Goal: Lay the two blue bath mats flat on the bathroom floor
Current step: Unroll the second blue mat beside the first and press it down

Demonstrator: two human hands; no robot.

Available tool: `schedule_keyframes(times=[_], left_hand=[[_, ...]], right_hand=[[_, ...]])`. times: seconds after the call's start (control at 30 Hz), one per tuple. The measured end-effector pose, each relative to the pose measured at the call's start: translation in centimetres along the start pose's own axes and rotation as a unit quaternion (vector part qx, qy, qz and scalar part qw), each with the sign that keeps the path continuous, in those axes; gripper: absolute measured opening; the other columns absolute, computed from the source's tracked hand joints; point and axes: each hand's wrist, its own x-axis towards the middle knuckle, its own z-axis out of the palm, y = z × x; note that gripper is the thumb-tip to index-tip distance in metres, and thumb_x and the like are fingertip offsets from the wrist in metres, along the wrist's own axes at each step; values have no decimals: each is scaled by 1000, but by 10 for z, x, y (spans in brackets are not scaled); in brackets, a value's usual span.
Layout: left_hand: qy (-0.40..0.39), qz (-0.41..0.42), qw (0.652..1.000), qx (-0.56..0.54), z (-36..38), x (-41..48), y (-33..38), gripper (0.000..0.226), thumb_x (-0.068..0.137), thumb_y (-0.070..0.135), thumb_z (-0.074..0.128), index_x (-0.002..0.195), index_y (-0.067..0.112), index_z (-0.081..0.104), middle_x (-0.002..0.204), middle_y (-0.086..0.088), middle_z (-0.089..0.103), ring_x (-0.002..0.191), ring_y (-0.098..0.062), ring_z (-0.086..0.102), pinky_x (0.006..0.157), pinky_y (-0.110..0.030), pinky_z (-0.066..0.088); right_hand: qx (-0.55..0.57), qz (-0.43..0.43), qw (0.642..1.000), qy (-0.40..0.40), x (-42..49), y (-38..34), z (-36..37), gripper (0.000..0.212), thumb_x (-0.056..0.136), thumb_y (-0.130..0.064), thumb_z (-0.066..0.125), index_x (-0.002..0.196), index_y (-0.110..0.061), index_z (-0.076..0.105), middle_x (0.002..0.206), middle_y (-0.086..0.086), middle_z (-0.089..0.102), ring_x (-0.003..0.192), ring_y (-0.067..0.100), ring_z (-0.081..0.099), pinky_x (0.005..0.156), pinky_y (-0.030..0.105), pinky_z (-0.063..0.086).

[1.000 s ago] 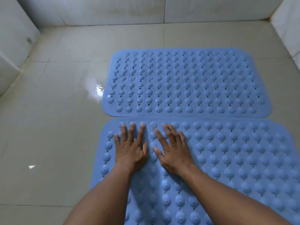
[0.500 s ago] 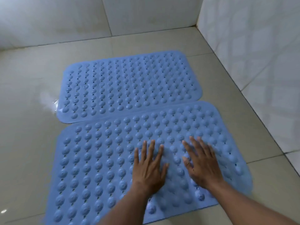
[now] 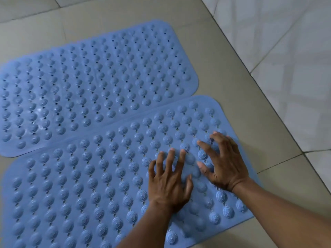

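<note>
Mats, two, blue, both on the tile floor (image 3: 250, 111), bumps up. From my feed the far mat (image 3: 93, 81) lies flat, running left to right, its left end cut off by the frame. The near mat (image 3: 77, 187) lies just in front of it. Their long edges meet along a slanted line; I cannot tell whether one overlaps the other. The near mat looks flat where I can see it; its near-left part runs out of frame.

Both hands are on the right end of the near mat, palms down. The left hand (image 3: 168, 185) has its fingers (image 3: 170, 158) spread and slightly bent, tips on the bumps. The right hand (image 3: 225, 165) sits just right of it, close to the mat's right edge, fingers (image 3: 206, 146) spread and arched, tips touching the mat. Thumbs point toward each other, apart. Neither hand grips anything. A white tiled wall (image 3: 286, 43) stands to the right, with bare floor between it and the mats.
</note>
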Motion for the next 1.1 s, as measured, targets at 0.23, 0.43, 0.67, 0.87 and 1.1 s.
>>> schedule_keyframes(times=[0.23,0.43,0.67,0.87,1.1], left_hand=[[-34,-14,999,-3,1,0,4,81,83,70,47,155,33,40,149,0,52,136,-33,44,109,-46,26],[-50,10,998,27,-5,13,6,80,81,71,47,151,32,46,138,-4,61,125,-36,56,98,-46,30],[-57,29,997,34,-15,19,10,76,85,66,44,150,27,45,134,-5,56,119,-35,49,92,-48,38],[-31,79,996,6,-15,-11,-22,65,98,56,34,156,28,37,161,-3,38,150,-29,32,119,-52,31],[-52,-137,987,73,-31,-147,-170,70,97,68,0,161,40,8,169,3,8,156,-27,13,120,-52,6]], right_hand=[[-10,-27,1000,-7,-2,6,4,60,89,-55,54,139,-24,60,134,16,56,137,41,46,111,59,34],[-15,-39,999,12,0,12,6,57,92,-52,54,141,-24,59,132,17,59,136,42,47,110,59,34],[0,-25,1000,12,-2,10,8,54,94,-48,51,141,-22,59,133,19,57,136,42,45,109,59,36],[-18,69,997,-2,-3,-10,5,63,91,-48,40,143,-16,56,143,21,47,139,43,40,108,64,33],[42,-27,998,-37,-41,-161,37,60,90,-47,44,140,-16,58,146,13,52,142,35,39,113,63,27]])
